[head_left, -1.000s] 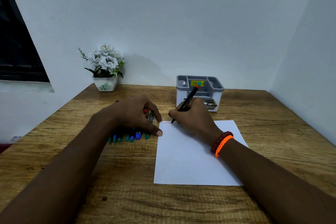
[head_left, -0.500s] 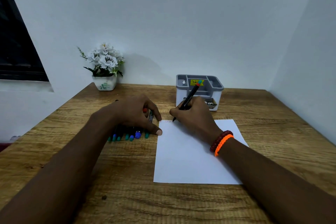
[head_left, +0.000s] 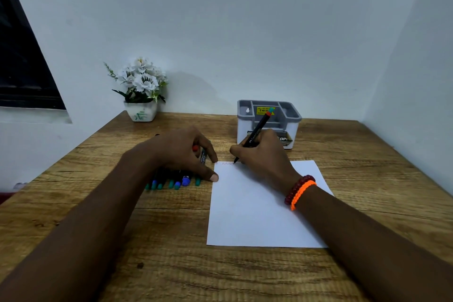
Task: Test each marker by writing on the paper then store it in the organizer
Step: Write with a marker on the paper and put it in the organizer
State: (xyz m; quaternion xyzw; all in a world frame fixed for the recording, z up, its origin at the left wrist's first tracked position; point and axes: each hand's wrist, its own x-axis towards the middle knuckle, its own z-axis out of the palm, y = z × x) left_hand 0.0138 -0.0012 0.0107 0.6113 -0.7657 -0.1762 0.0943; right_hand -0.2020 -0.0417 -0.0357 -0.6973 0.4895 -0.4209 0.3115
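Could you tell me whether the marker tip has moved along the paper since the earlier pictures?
Yes: the marker tip has crept right along the paper top edge, away from its left corner.

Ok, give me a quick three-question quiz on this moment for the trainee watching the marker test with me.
1. True or false: the tip of the black marker in the right hand is at the paper's near edge.
2. The grey organizer stands: A) left of the flower pot; B) beyond the paper, by the wall; C) on the paper.
3. Fill in: the left hand holds a marker cap and rests over the row of spare ______.

Key: 1 false, the tip is at the far edge, where a red zigzag runs; 2 B; 3 markers.
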